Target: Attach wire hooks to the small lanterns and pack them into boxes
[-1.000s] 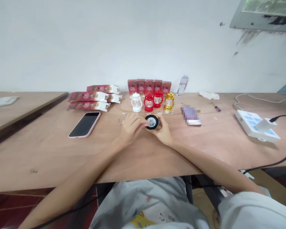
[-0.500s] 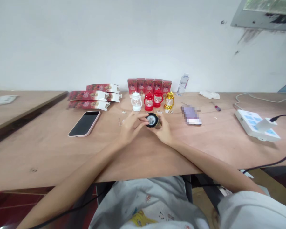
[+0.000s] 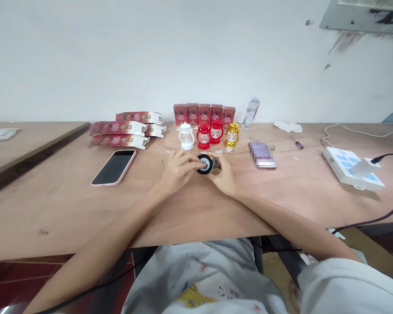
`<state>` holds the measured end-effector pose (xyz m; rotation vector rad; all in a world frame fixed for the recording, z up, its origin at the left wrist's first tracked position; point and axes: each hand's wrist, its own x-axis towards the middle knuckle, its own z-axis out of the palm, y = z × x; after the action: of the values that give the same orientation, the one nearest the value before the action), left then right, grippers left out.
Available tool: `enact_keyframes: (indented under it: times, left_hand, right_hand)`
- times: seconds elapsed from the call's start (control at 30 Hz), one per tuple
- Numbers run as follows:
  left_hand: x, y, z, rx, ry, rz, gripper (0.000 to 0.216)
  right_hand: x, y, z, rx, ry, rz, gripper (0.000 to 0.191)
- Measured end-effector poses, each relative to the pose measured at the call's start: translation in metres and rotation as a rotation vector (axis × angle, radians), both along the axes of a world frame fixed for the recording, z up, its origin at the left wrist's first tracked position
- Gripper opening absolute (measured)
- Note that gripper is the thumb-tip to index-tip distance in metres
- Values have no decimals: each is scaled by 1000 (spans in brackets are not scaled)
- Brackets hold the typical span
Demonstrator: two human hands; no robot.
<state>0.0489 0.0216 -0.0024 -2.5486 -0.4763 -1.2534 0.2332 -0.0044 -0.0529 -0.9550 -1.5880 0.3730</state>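
Both my hands meet at the middle of the wooden table [image 3: 68, 205] around a small black lantern [image 3: 205, 164], which lies on its side with its round underside turned toward me. My right hand [image 3: 223, 175] grips its body from the right. The fingers of my left hand [image 3: 177, 168] pinch at its underside from the left. Just behind stand a white lantern [image 3: 186, 137], two red lanterns [image 3: 204, 138] and a gold lantern [image 3: 232, 136]. Small metal bits [image 3: 163, 164] lie left of my left hand.
Red upright boxes [image 3: 203, 114] line the wall, and flat red cartons [image 3: 122, 133] are stacked at the left. A pink-cased phone [image 3: 113, 167] lies face up. A water bottle [image 3: 251, 111], a screwdriver [image 3: 296, 144], a white power strip [image 3: 352, 168] with cables, and a blurred purple item [image 3: 262, 155] sit right.
The black lantern has tipped so less of its round underside faces me. My left fingers closed in over it. The view shifted slightly.
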Motion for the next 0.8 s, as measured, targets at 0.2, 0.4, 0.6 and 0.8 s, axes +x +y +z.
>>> enact_keyframes:
  times: [0.2, 0.4, 0.6, 0.8]
  left_hand:
    - [1, 0, 2, -19, 39, 43, 19]
    - [-9, 6, 10, -151, -39, 153, 20]
    - [-46, 64, -9, -457, -44, 686, 25]
    - [-64, 93, -31, -679, 202, 814, 38]
  right_hand:
    - [1, 1, 1, 3, 41, 1, 49]
    - [2, 3, 1, 18, 92, -35, 51]
    - [3, 6, -3, 11, 76, -43, 53]
    - [2, 4, -3, -21, 53, -42, 51]
